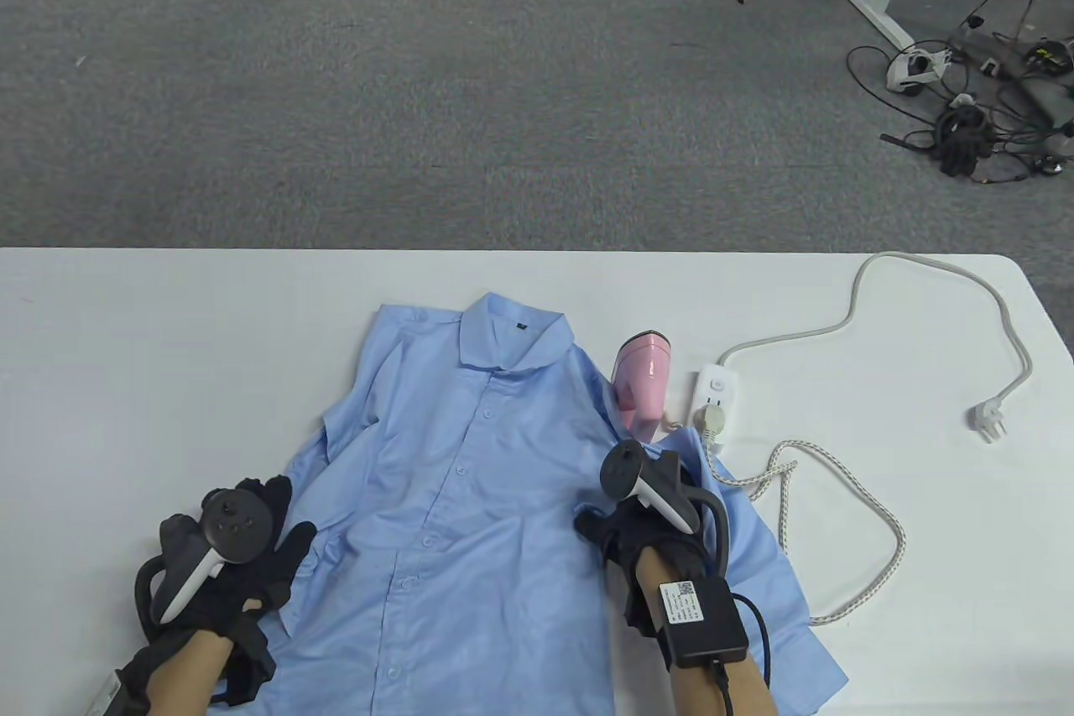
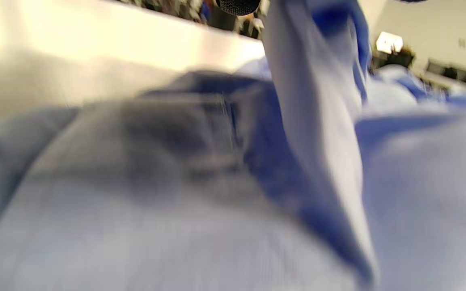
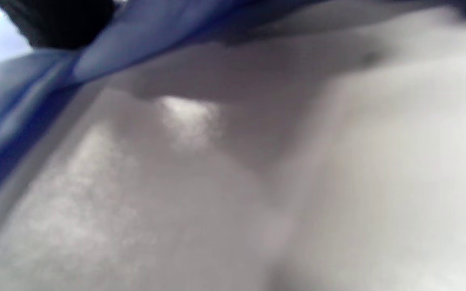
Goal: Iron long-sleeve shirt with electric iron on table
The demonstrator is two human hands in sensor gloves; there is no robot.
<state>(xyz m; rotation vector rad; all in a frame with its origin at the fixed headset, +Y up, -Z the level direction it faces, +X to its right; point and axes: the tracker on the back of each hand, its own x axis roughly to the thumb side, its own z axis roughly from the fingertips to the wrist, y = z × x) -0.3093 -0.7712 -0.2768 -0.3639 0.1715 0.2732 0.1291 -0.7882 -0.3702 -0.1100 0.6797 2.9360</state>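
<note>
A light blue long-sleeve shirt [image 1: 470,514] lies buttoned and front up on the white table [image 1: 126,347], collar at the far side. My left hand [image 1: 281,527] rests on the shirt's left sleeve with its fingers spread; the left wrist view shows blurred blue fabric [image 2: 318,133] with a raised fold. My right hand [image 1: 597,530] rests on the shirt's right side by the armhole, its fingers hidden under the tracker. The right wrist view shows blue cloth [image 3: 144,36] over the white table, blurred. A pink iron [image 1: 642,382] lies untouched at the shirt's right shoulder.
A white power strip [image 1: 718,397] lies right of the iron with the iron's plug in it. The braided cord [image 1: 847,489] loops over the table's right part. The strip's own cord ends in a loose plug [image 1: 988,420]. Grey carpet lies beyond the far edge.
</note>
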